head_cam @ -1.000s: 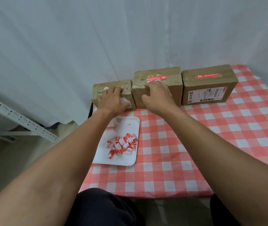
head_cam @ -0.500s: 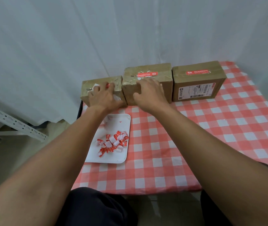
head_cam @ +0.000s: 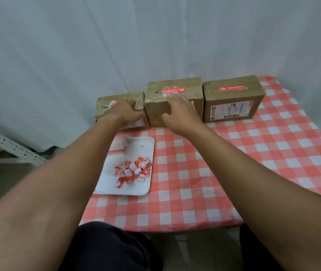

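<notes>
Three brown cardboard boxes stand in a row at the far edge of the table. My left hand (head_cam: 125, 112) lies on the small left box (head_cam: 105, 106), fingers across its top beside a torn red-and-white sticker. My right hand (head_cam: 179, 112) rests with spread fingers against the front and top edge of the middle box (head_cam: 175, 84), just below its partly torn red sticker (head_cam: 174, 90). Nothing touches the right box (head_cam: 232, 102), which has an intact red sticker on top and a shipping label on its front.
A white tray (head_cam: 107, 184) holding several curled red-and-white sticker scraps (head_cam: 134, 171) sits on the red-checked tablecloth (head_cam: 234, 173) near its left edge. A white curtain hangs behind the boxes. A metal shelf frame (head_cam: 9, 147) stands on the floor at left.
Both hands stay on the same two boxes. My right hand has spread its fingers and sits a little lower on the middle box's front. The view has shifted slightly.
</notes>
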